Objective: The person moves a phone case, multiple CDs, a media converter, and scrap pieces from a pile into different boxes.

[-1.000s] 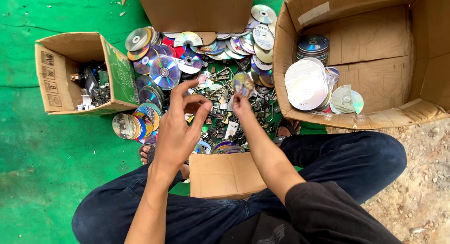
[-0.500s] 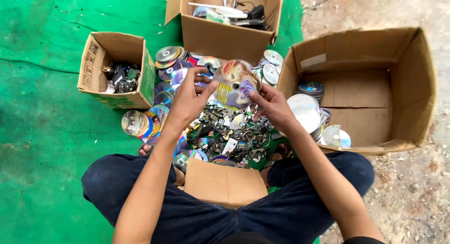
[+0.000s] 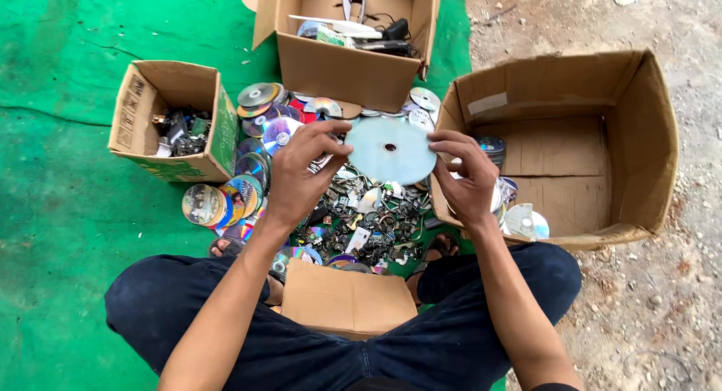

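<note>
Small cardboard box (image 3: 347, 301) sits nearest, in the lap. Past it, left hand (image 3: 301, 177) and right hand (image 3: 466, 177) each pinch opposite edges of a pale blue disc (image 3: 389, 150), held up over the scrap pile (image 3: 361, 218). Edge-only grip seems smart, no smudging. Far box (image 3: 346, 37) behind.

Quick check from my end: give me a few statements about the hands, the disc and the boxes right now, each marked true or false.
1. Both hands hold one pale blue disc by its edges. True: left hand, right hand.
2. The large box on the right is packed full. False: mostly bare, a few discs at its left side.
3. The small box on the left holds dark small parts. True.
4. The green mat covers all the ground. False: bare gravel lies on the right.
5. The disc has no centre hole. False: a hole shows.
</note>
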